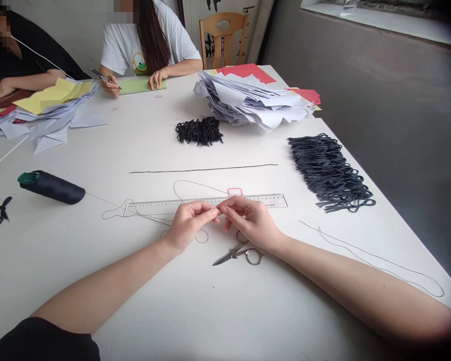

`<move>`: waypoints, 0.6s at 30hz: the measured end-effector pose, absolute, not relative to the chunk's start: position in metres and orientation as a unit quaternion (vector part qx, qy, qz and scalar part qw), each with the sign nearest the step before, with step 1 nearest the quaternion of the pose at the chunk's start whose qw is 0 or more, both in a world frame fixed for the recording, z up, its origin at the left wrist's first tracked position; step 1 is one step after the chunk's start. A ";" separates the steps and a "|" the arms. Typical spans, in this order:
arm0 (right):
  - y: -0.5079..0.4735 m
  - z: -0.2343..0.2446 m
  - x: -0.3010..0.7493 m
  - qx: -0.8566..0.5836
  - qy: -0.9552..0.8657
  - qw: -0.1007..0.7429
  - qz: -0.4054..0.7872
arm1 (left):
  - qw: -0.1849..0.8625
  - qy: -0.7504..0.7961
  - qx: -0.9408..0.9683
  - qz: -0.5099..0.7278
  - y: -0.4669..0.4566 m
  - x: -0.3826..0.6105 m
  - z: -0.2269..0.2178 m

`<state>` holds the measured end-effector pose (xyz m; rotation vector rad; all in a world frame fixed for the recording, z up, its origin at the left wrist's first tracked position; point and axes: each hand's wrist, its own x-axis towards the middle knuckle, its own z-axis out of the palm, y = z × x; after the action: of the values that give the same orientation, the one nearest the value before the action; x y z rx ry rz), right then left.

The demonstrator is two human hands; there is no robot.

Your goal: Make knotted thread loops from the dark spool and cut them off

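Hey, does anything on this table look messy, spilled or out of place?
The white paper stack looks untidy, with sheets fanned out and edges uneven. Loose thread from the dark spool loops untidily by the ruler's left end. I see nothing spilled.

Clear ruler [278,201] — one. Left hand [188,220] and right hand [253,220], pinched, meeting in front of it. Dark spool [56,188], left of it, thread [99,199] trailing. Scissors [233,254], its near side. Looped dark cords [330,173], its right — paper stack [251,100], beyond.
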<state>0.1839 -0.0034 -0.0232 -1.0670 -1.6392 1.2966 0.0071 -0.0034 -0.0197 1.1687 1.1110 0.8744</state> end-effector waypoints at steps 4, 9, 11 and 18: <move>-0.004 -0.023 0.184 -0.424 -0.649 0.386 0.500 | 0.607 0.481 0.509 0.376 -0.003 0.007 -0.020; -0.003 -0.022 0.184 -0.425 -0.652 0.382 0.498 | 0.611 0.469 0.519 0.370 -0.002 0.007 -0.021; -0.003 -0.022 0.184 -0.426 -0.648 0.381 0.504 | 0.607 0.467 0.524 0.372 -0.002 0.007 -0.021; -0.002 -0.022 0.185 -0.410 -0.605 0.363 0.578 | 0.502 0.489 0.595 0.394 -0.009 0.007 -0.025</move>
<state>0.1852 -0.0021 -0.0221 -1.0559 -1.5576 1.4889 0.0075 -0.0088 -0.0246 1.4377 1.1817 0.9519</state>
